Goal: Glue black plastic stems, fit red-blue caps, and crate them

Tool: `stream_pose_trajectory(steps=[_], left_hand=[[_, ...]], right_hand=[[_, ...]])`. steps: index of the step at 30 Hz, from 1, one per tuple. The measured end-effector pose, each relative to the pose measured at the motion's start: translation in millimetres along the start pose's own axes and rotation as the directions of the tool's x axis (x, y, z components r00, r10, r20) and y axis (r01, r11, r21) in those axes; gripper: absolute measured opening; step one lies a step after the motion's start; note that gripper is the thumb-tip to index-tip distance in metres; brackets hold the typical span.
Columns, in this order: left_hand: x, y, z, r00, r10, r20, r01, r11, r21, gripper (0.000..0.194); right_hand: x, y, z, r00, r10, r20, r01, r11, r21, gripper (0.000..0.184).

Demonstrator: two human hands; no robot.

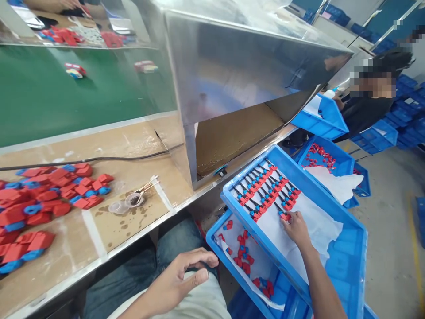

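Note:
My right hand [297, 228] pinches a small red-and-blue plastic piece with a black stem [283, 215], low over the white paper [314, 221] in the upper blue crate [348, 230]. Beside it, rows of similar red-and-blue pieces [265, 188] lie on that paper with their black stems pointing the same way. My left hand [187, 274] hovers over my lap, fingers loosely bent and thumb apart, holding nothing. Below the upper crate, a second blue crate [212, 241] holds loose red-and-blue pieces [243, 252].
Left on the workbench [133, 248] lies a pile of red-and-blue parts [43, 195], near small cups with dark liquid [135, 200] and sticks. A metal hood [239, 66] stands over a green belt [109, 88]. Another person [375, 97] is at the right, among blue crates.

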State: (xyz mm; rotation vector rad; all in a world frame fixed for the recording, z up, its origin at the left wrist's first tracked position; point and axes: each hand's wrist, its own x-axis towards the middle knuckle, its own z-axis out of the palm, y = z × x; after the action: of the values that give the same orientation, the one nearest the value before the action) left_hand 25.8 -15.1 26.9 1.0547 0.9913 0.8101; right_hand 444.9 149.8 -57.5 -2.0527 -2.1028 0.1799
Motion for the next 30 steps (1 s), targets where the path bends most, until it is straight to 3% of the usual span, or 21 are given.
stream_pose_trajectory(steps=[12,25,30], left_hand=[[6,-11,8.8,0.994,-0.093,0.047,0.094,0.996,-0.007,0.060],[-1,-25,10.8,0.990,-0.138,0.014,0.139,0.985,-0.097,0.062],[-6,-25,10.4,0.990,-0.140,-0.003,0.139,0.986,-0.096,0.065]], right_hand=[[5,20,11,1.000,-0.012,-0.029,0.017,0.989,0.149,0.033],[15,2,9,0.998,-0.010,-0.054,0.025,0.959,0.281,0.048],[17,-8,-12,0.992,0.061,-0.115,-0.022,0.950,0.313,0.064]])
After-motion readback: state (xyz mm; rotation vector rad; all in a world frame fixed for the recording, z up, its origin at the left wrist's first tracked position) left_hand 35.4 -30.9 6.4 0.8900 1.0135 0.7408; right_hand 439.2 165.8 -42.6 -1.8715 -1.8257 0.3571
